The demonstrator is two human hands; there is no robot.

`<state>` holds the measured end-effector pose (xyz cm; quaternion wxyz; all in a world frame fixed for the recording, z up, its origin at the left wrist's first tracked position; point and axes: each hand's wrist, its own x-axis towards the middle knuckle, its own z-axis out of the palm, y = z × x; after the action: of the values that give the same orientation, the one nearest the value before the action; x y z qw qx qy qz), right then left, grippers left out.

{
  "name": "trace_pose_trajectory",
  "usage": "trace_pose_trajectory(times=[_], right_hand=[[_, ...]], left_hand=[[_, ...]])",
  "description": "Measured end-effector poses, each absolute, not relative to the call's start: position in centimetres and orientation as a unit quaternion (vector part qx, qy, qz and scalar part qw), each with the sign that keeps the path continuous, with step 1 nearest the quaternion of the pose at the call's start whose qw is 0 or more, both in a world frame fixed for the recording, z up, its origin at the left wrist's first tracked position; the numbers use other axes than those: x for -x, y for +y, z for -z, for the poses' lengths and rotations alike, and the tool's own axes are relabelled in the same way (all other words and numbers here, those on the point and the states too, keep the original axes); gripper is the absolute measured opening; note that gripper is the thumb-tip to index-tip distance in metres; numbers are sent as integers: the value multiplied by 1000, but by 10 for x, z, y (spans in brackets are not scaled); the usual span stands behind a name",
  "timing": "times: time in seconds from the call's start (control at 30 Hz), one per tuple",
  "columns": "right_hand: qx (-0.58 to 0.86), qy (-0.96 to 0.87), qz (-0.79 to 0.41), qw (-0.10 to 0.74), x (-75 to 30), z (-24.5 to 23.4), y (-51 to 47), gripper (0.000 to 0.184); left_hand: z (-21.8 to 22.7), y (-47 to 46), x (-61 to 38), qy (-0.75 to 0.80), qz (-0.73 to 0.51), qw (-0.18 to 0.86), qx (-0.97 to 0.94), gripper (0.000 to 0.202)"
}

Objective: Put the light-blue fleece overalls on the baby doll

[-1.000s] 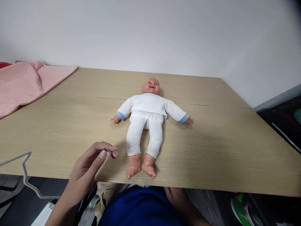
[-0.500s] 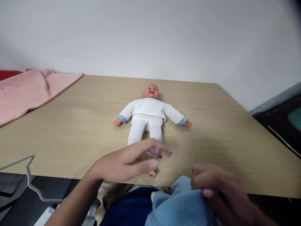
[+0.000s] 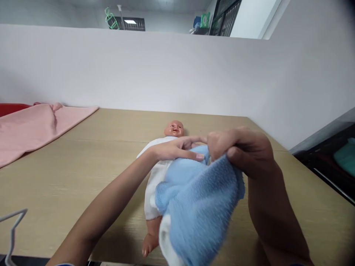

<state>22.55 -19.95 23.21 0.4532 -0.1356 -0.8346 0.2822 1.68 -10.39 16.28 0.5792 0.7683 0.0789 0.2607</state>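
A light-blue fleecy garment with white edging hangs in front of a baby doll in white clothes, hiding much of its body and one leg. My right hand is closed around the garment's upper right edge and lifts it. At the garment's top, my left hand touches the cloth, with its fingers stretched out and the thumb apart from them. The doll lies on its back on the wooden table, head toward the wall; one bare foot shows below the garment.
A pink cloth lies at the table's left, beside a red item. A bent pale metal wire stands at the lower left. The white wall borders the table's far side. A dark object stands at the right.
My right hand has raised the garment from near my lap to over the doll. My left hand has moved up to the garment's top edge. The view has tilted upward.
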Motion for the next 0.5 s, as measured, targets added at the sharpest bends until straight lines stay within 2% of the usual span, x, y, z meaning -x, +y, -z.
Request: trace_pose_trajectory(times=[0.1,0.2,0.27,0.37,0.43,0.5], right_hand=[[133,-872,-292,370,-240,-233,-197,29],[142,-887,-301,319,-243,-233,-189,23],[159,-879,-274,357,-243,-229,-178,17],[199,-839,-208,463,-245,-221,-157,13],[218,-821,-198,489,-250,-215,-144,20],[232,-827,-233,455,-256,-211,-136,37]], left_hand=[[-178,-101,-5,58,-307,627,-713,40],[-185,-103,2,38,-394,614,-683,32],[-185,-104,4,23,-415,599,-684,29],[-181,-102,12,19,-420,592,-688,27],[-177,-97,19,13,-420,604,-677,26],[-174,-91,26,12,-419,618,-665,25]])
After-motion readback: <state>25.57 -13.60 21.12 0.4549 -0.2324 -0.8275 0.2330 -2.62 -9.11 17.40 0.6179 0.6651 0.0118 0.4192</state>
